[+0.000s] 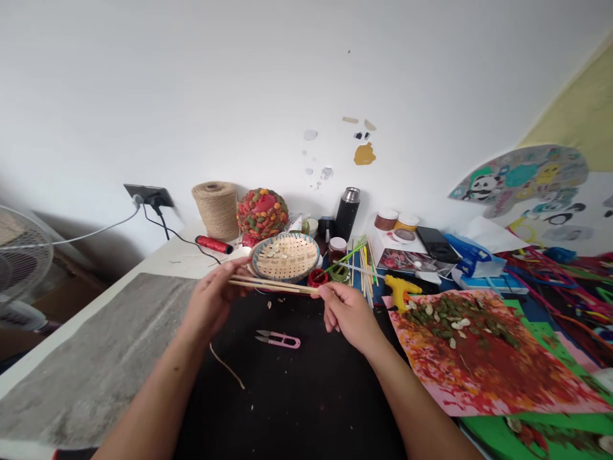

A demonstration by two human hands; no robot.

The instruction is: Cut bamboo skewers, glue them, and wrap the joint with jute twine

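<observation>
Several thin wooden sticks (275,285) stretch level between my two hands above the black mat (287,409). My left hand (214,299) is closed around their left ends, and my right hand (345,313) pinches the right ends between thumb and fingers. Below the left wrist, a piece of twine (226,365) trails onto the mat; its upper end is hidden. Pink thread snips (283,340) lie on the mat below the sticks. Just behind the sticks stands a woven bamboo basket (292,275) with pale shells or chips inside.
A twine spool (215,211), a ball covered in coloured pieces (262,214) and a black thermos (347,214) line the wall. Paint jars (340,275), loose sticks (366,265) and a yellow glue gun (401,291) stand right of the basket. Painted paper (498,364) covers the right side.
</observation>
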